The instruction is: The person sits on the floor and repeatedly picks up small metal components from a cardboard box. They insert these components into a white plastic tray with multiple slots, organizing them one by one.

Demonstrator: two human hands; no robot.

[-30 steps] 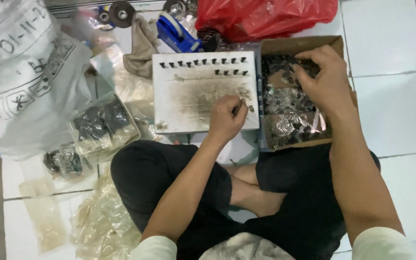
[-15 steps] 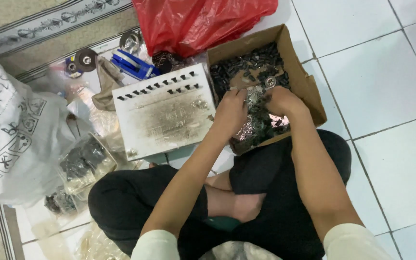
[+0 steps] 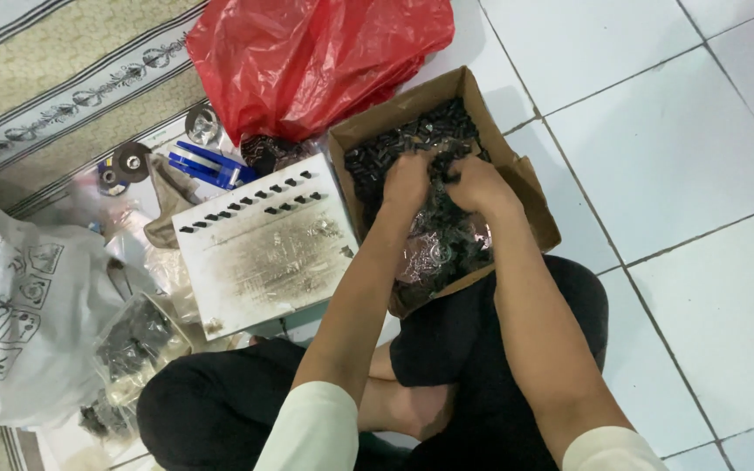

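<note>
Digging into the open brown cardboard box [image 3: 530,187] on the white tiled floor, left hand [image 3: 407,179] and right hand [image 3: 475,183] curl among small black metal parts [image 3: 394,153]; whether they pinch any, I cannot tell. These pieces look light, hard, loose; best pinched singly by fingertips.

Home floor used as my workbench: white glazed floor tiles [image 3: 700,148], beige patterned woven rug [image 3: 54,78], brown cardboard box of small black parts [image 3: 447,105], crumpled red plastic bag [image 3: 307,52].
</note>
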